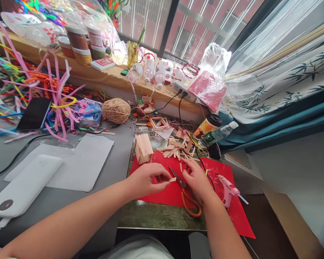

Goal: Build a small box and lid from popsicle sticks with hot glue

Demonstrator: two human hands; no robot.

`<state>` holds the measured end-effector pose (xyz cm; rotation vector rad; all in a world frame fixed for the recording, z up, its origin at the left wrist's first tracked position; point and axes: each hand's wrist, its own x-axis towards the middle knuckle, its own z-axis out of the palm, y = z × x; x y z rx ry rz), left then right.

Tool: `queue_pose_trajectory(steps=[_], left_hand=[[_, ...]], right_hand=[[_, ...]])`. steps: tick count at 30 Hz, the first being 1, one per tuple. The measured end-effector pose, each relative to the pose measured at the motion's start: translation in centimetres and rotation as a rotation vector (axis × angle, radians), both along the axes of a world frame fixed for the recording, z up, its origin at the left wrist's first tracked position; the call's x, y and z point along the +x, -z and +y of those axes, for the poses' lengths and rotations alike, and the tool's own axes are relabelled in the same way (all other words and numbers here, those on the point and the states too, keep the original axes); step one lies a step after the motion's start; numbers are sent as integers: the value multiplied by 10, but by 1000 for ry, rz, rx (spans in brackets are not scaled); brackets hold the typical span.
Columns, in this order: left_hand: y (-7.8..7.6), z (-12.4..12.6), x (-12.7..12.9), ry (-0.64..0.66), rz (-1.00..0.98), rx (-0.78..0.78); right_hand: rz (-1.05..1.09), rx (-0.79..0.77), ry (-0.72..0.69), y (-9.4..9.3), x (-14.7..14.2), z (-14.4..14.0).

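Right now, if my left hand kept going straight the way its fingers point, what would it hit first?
The left hand points right, pinching a small wooden stick piece. Straight on, it would likely first meet the scissors blades on the red sheet, then the right hand; depth is unclear.

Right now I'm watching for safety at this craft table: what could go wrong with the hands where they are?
The right hand rests over the scissors; their blades point toward the left hand, which pinches a small wooden piece, so a nick seems possible. The glue gun lies close by the right wrist; if hot, it might burn.
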<state>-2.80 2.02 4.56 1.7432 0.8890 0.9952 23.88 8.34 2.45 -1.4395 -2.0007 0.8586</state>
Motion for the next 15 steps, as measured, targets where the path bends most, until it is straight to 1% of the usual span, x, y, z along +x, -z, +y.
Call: queue_pose_trajectory(steps=[1,2,4,5,6,8,10,11,12,13,15], left_hand=[[2,3,-3,-46,30,77],[5,6,-5,-77,69,150],[8,9,-9,-119,162,270],[10,9,-9,-127,205,310],[12,8,-9,-130,243,337],[15,6,-9,-123,299,379],[19,4,-11,-121,337,448],[20,4,-13,-147,349,498],[21,6,-18,-201,351,555],[22,9,-24,-293,341,607],[21,19,-40,-528,295,656]], right_hand=[[101,-44,26,-3,-7,-9],[231,-121,21,-5,-15,-19],[510,-293,-45,-10,-32,-39],[622,-335,-54,-11,-40,-48],[702,-354,-30,-11,-48,-55],[795,-366,54,-9,-61,-62],[850,-371,141,-6,-68,-63],[878,-376,179,-5,-69,-61],[905,-385,214,-3,-68,-59],[929,-397,247,-2,-67,-56],[966,-422,307,0,-61,-53]])
